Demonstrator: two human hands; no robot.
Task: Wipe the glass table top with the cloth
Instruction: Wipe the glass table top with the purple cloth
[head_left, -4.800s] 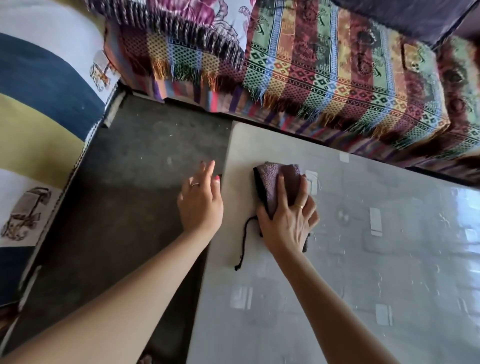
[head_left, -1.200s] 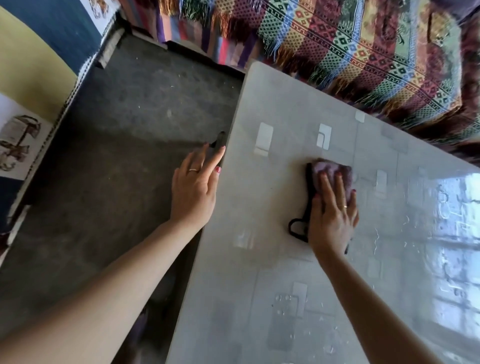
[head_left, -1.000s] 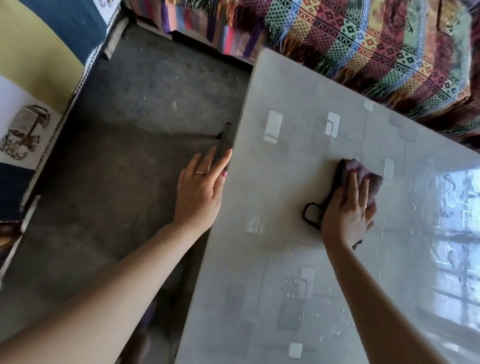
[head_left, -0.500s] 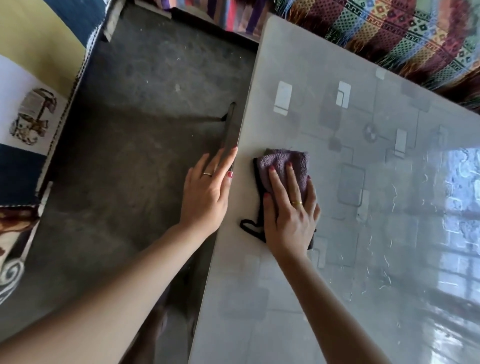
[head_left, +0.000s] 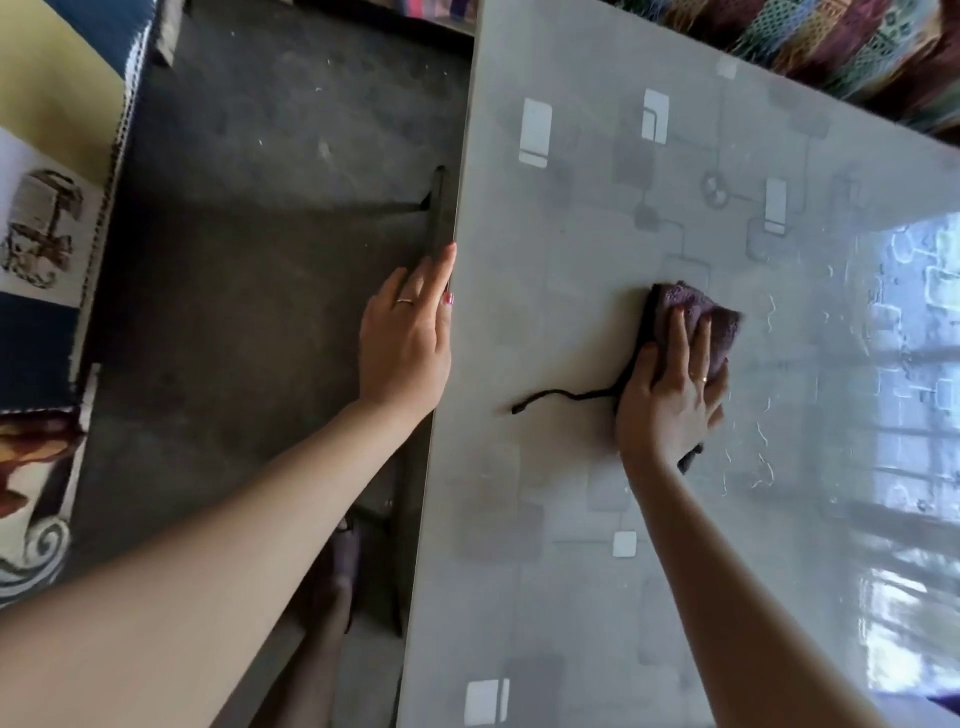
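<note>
Mid-wipe: your right hand (head_left: 670, 400) presses cloth (head_left: 696, 317) flat-fingered on table (head_left: 571, 519); left hand (head_left: 405, 343) relaxed at edge. Much left, esp. right side.

I find no legible text, label, brand, number or sign in the head view. The surface (head_left: 597, 519) carries only printed squares and lines, no characters. The printed fabric (head_left: 36, 228) at left shows pictures, no lettering I can read.
</note>
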